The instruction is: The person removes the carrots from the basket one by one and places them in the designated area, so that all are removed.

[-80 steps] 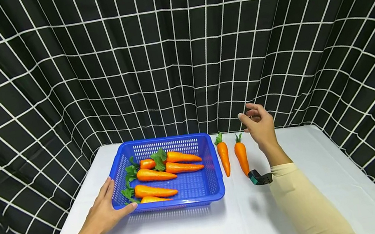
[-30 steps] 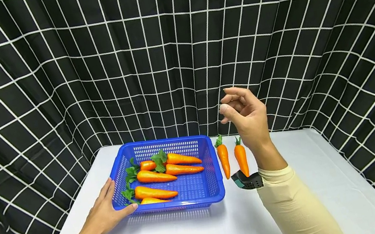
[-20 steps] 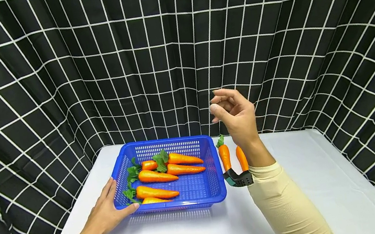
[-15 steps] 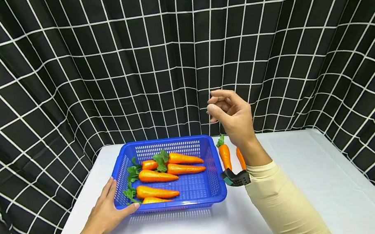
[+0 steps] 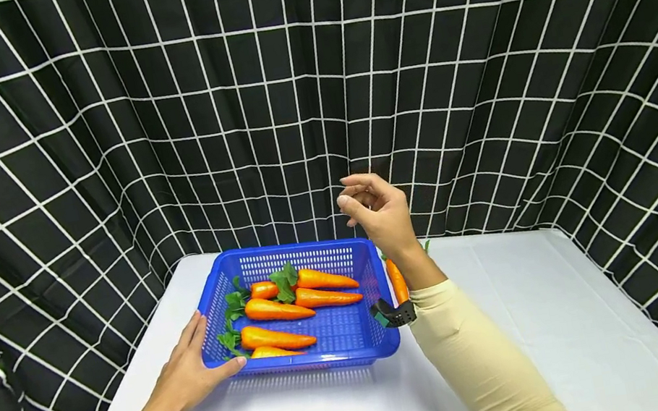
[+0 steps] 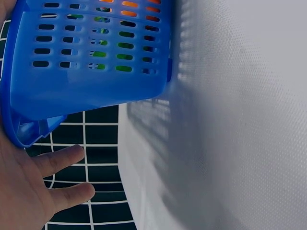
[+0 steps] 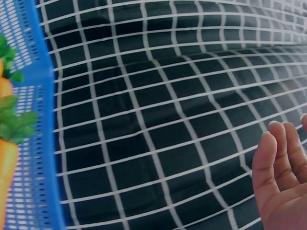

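A blue perforated basket (image 5: 355, 354) on the white table holds several orange carrots (image 5: 277, 308) with green leafy tops. My left hand (image 5: 184, 378) rests against its front left corner, thumb at the front rim and fingers extended along the left side. In the left wrist view, two fingers of the left hand (image 6: 24, 191) stretch out straight beside the basket wall (image 6: 86, 91). My right hand (image 5: 385, 217), loosely curled with nothing in it, hovers above the basket's back right corner. Under the right forearm, a carrot (image 5: 397, 281) lies on the table, partly hidden; a second shows only a leaf tip.
The white table (image 5: 559, 312) stretches right of the basket and in front of it. A black curtain with a white grid (image 5: 258, 100) stands behind and at both sides. Each wrist carries a small black device, such as the right wrist camera (image 5: 396, 313).
My right hand has moved left from over the loose carrots to over the basket's right side, its forearm now covering most of them. My left hand stays at the basket corner.
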A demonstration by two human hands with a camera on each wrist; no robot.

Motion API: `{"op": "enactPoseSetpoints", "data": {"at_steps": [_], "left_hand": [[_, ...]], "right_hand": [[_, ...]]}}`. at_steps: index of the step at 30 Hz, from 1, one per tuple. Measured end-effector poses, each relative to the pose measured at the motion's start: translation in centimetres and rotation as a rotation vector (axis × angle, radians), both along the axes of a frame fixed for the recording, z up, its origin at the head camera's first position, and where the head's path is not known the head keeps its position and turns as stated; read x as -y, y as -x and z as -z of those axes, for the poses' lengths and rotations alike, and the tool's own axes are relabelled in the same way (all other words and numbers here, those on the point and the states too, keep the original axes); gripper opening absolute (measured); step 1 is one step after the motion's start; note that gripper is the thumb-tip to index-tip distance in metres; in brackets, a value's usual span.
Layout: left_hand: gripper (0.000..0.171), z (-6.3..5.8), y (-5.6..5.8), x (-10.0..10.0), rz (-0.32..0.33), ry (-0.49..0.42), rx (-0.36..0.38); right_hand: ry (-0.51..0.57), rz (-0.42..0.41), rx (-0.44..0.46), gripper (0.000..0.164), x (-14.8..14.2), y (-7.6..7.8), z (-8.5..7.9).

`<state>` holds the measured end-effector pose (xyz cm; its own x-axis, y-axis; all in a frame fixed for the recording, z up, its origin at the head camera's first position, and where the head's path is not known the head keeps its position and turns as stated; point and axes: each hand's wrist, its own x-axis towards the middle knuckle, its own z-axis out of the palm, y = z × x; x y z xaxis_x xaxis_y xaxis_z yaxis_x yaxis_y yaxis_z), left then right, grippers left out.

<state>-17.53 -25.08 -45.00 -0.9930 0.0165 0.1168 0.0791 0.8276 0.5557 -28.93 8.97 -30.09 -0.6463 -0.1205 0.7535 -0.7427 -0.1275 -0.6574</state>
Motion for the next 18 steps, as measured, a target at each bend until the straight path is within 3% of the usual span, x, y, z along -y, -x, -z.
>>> {"op": "enactPoseSetpoints", "data": {"at_steps": [10, 18], "left_hand": [[0.115, -0.1, 0.1, -0.1, 0.002, 0.006, -0.003], [0.113, -0.1, 0.1, -0.1, -0.001, 0.004, 0.003]], "right_hand": [[-0.086, 0.01, 0.116, 0.025, 1.5, 0.2, 1.4], [-0.169, -0.001, 0.197, 0.026, 2.6, 2.1, 3.9]]}}
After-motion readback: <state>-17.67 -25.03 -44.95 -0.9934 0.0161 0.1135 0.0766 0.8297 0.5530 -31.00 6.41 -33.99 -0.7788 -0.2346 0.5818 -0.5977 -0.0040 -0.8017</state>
